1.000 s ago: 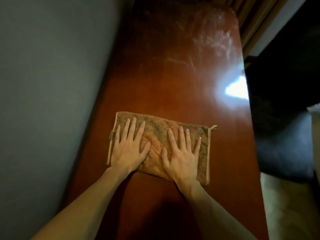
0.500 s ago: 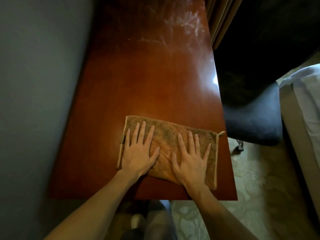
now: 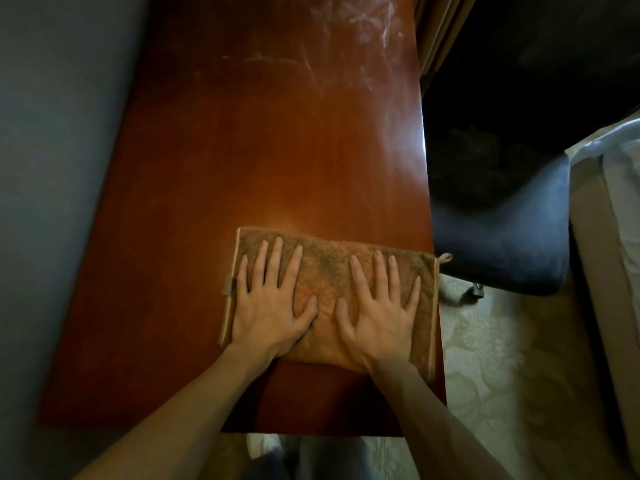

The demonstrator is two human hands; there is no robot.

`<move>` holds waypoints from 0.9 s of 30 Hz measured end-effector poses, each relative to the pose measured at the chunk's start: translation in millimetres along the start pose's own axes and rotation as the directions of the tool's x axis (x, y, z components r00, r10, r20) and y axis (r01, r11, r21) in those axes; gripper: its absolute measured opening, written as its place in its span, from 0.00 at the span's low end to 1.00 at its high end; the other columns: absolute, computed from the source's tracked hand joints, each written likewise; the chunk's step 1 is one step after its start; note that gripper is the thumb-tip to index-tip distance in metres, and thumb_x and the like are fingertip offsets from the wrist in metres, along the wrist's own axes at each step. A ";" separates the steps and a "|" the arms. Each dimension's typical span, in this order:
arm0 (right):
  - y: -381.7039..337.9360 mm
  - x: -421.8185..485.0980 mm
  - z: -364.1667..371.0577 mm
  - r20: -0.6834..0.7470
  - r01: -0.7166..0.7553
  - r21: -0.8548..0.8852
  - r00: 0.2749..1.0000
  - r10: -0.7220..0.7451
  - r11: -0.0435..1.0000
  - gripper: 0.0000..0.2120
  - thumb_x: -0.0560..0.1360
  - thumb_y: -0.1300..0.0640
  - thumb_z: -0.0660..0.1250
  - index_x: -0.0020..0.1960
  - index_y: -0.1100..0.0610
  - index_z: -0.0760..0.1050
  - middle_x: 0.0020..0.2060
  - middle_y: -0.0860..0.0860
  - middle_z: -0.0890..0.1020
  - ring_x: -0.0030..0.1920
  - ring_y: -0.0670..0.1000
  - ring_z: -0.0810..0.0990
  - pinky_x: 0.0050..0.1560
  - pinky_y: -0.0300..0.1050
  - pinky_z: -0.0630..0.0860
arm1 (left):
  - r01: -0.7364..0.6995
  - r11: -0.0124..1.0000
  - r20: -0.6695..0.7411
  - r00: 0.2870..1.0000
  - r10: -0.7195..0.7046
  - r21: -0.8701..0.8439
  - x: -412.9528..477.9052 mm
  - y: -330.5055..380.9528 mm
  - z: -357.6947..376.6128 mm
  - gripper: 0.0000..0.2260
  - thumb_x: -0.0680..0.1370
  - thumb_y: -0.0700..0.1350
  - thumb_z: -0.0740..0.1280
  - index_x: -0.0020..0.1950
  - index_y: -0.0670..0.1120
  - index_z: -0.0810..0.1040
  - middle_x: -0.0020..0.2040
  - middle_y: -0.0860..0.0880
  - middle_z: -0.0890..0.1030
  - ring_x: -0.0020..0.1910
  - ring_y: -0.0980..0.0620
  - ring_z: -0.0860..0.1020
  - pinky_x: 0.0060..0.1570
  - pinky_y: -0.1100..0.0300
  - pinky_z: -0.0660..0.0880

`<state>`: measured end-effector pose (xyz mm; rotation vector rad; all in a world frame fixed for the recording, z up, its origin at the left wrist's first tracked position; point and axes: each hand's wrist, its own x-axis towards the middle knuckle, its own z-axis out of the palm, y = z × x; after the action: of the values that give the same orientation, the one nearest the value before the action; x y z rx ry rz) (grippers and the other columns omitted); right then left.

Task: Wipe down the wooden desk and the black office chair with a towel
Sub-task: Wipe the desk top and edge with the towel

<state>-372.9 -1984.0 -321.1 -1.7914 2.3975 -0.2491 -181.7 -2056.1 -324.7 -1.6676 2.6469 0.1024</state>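
Note:
A folded brown towel [image 3: 329,265] lies flat on the reddish wooden desk [image 3: 270,150], near its front right corner. My left hand [image 3: 270,299] presses on the towel's left half with fingers straight and spread. On the right half my right hand [image 3: 377,306] presses the same way. The towel's right edge reaches the desk's right edge, and a small loop [image 3: 445,257] hangs over it. The black office chair [image 3: 498,216] stands right of the desk, its seat close against the desk's side. Pale smears [image 3: 360,26] show on the far part of the desk.
A grey wall [image 3: 59,168] runs along the desk's left side. A bed or sofa edge with pale fabric [image 3: 609,237] is at the far right. Patterned light carpet [image 3: 485,358] covers the floor. A chair caster [image 3: 478,289] sits below the seat. My legs show under the desk's front edge.
Both hands have drawn the towel back toward the desk's front edge and slightly right. The view has tilted down, so the desk's front edge and the floor have come into sight.

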 end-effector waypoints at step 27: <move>45.1 277.4 -11.7 0.013 0.125 0.052 0.992 -0.126 0.991 0.40 0.77 0.25 0.45 0.84 0.44 0.52 0.84 0.55 0.50 0.83 0.57 0.44 0.76 0.74 0.39 | 0.122 0.993 -0.041 0.992 -0.122 0.000 270.6 13.7 -24.0 0.36 0.79 0.68 0.49 0.85 0.56 0.50 0.85 0.45 0.52 0.84 0.45 0.48 0.80 0.40 0.47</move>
<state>-495.8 -2237.0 -322.6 -1.9168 2.2493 -0.3055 -310.4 -2295.4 -312.2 -1.8449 2.5639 0.0640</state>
